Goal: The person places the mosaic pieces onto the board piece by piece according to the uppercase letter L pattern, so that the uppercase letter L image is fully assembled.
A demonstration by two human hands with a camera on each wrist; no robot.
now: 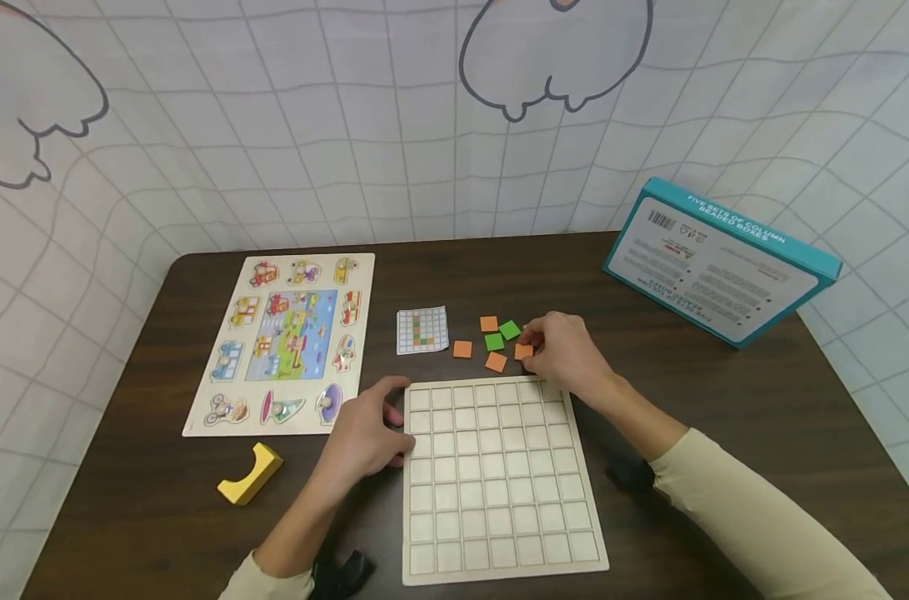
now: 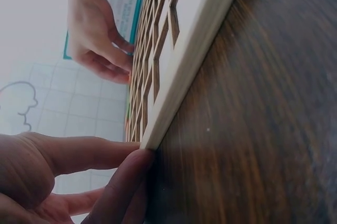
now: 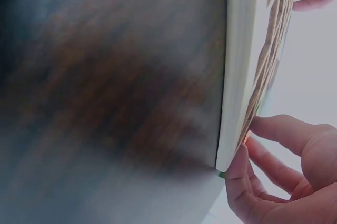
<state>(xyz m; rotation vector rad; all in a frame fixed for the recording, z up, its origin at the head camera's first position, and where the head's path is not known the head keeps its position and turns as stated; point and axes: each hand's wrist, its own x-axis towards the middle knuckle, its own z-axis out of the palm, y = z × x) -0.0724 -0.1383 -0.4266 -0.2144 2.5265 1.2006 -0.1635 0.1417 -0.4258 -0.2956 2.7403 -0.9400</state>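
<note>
A pale wooden grid board lies flat on the dark table, all its squares bare. My left hand rests against the board's left edge near the far corner, with straight fingers touching the rim. Just past the board's far edge lie several loose tiles: orange ones and green ones. My right hand hovers over them with its fingertips at an orange tile. In the right wrist view its thumb and fingers stand apart beside the board's corner.
A small pattern card lies left of the tiles. A vehicle peg puzzle takes up the left of the table, with a yellow curved block in front of it. A teal box leans at the back right against the curtain.
</note>
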